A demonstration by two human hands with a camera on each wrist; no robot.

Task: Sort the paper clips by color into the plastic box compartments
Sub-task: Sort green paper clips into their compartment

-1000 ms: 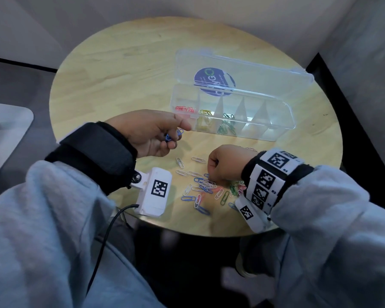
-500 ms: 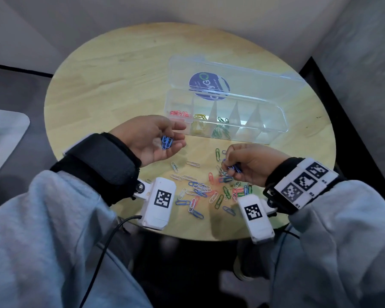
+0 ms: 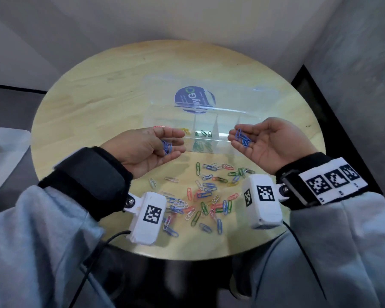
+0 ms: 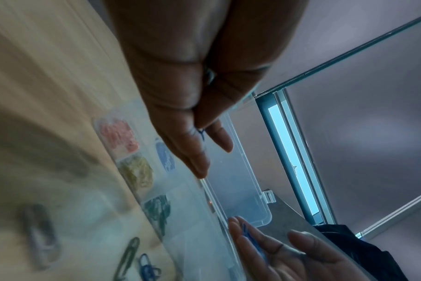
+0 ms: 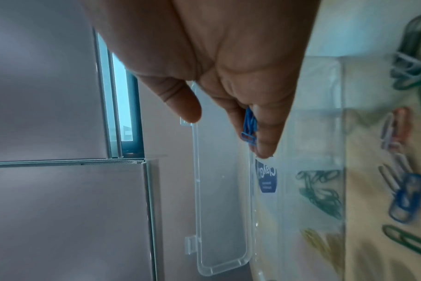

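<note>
The clear plastic box (image 3: 218, 150) stands open mid-table, its lid (image 3: 236, 96) laid back. Red clips (image 3: 159, 127), yellow clips (image 3: 186, 130) and green clips (image 3: 201, 145) fill its three left compartments. My left hand (image 3: 165, 144) hovers palm up at the box's left front, thumb close over a few blue clips (image 3: 167, 147) on its fingers. My right hand (image 3: 242, 138) is palm up over the box's right part, and several blue clips (image 5: 249, 129) lie on its straight fingers with the thumb (image 5: 187, 112) apart. A mixed pile of loose clips (image 3: 205, 196) lies below both hands.
The round wooden table (image 3: 98, 96) has bare wood to the left of and behind the box. Walls close in behind and on the right. The white wrist cameras (image 3: 149, 216) (image 3: 262, 198) hang over the near part of the pile.
My right hand has lifted from the pile with blue clips and turned palm up over the box. My left hand has drifted right toward the box, keeping its blue clips.
</note>
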